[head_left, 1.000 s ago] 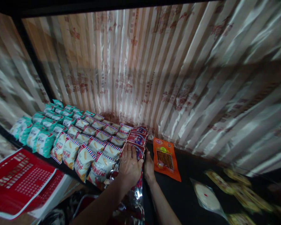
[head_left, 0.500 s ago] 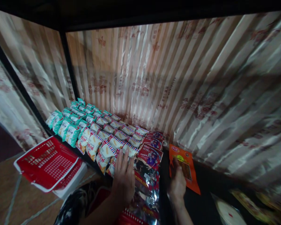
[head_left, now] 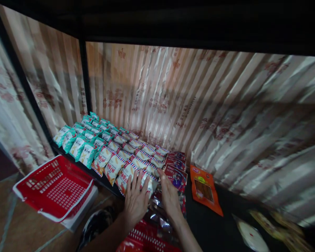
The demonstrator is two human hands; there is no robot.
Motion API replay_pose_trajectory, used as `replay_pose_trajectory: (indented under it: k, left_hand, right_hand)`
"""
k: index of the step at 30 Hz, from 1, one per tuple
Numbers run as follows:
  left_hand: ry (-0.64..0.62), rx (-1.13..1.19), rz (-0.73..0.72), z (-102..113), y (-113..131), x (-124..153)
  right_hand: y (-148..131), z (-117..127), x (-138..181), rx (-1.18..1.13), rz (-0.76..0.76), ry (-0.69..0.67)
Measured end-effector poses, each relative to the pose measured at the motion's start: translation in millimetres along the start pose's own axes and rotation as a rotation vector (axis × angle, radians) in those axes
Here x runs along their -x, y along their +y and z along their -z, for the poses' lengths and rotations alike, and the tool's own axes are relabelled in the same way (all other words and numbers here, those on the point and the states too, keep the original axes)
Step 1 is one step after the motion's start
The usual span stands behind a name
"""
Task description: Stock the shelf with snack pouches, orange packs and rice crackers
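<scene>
Striped paper (head_left: 173, 98) backs a dark shelf (head_left: 225, 224) across the middle of the frame, with teal bags (head_left: 78, 143) in rows at centre left, white snack bags (head_left: 120, 168) next to them and dark red packets (head_left: 176, 175) at centre. Left hand (head_left: 135, 201), lower centre, lies open with fingers spread on the nearest white snack bags; right hand (head_left: 170, 197) just beside it is open, fingers straight and together, against the dark red packets, holding nothing. 1 orange packet (head_left: 204, 189) lies right of centre, 1 round white packet (head_left: 252, 238) lower right, 1 red basket (head_left: 55, 189) lower left.
</scene>
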State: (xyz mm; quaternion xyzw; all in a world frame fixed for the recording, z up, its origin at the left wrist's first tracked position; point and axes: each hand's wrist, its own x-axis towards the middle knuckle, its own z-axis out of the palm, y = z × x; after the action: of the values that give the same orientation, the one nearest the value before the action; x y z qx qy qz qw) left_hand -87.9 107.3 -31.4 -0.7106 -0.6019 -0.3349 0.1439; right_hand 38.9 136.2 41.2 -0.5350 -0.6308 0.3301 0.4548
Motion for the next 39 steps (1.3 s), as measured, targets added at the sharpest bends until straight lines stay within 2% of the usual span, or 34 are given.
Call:
replay_pose_trajectory:
  k: [3, 6, 9, 12, 15, 18, 21, 24, 29, 33, 39]
  left_hand:
    - [-0.005, 0.041, -0.01, 2.9, -3.2, -0.9]
    - [-0.013, 0.095, 0.023, 11.3, -7.8, 0.3]
    - [0.009, 0.146, 0.172, 21.0, -17.6, 6.3]
    - [0.081, 0.199, 0.313, 25.5, -39.3, 19.0]
    - [0.09, 0.205, 0.352, 23.0, -72.2, 33.2]
    - [0.056, 0.15, 0.306, 18.6, -104.4, 40.6]
    - [0.029, 0.075, 0.203, 18.6, -125.3, 39.5]
    - [-0.015, 0.019, 0.063, 20.6, -136.8, 35.0]
    - [-0.02, 0.024, -0.121, 9.4, -153.7, 32.3]
    - [0.044, 0.082, -0.245, -5.4, -161.2, 29.8]
    - [0.088, 0.161, -0.259, -11.0, -155.2, 16.0]
  right_hand:
    - [1.7, 2.3, 6.2, 0.047, 0.033, 0.032]
    - [8.2, 17.9, 22.7, 0.051, 0.029, 0.113]
    - [15.0, 33.7, 48.0, 0.091, 0.027, 0.194]
    - [18.7, 34.0, 76.1, 0.166, 0.059, 0.175]
    - [20.6, 8.2, 100.6, 0.224, 0.147, 0.019]
    - [25.4, -37.5, 117.2, 0.295, 0.245, -0.115]
    - [33.5, -82.4, 122.5, 0.364, 0.295, -0.077]
    - [40.6, -111.1, 114.1, 0.46, 0.331, 0.036]
    - [45.4, -132.3, 87.6, 0.642, 0.372, 0.144]
    - [49.4, -144.3, 76.7, 0.806, 0.419, 0.214]
    - [57.9, -151.8, 72.3, 0.969, 0.456, 0.283]
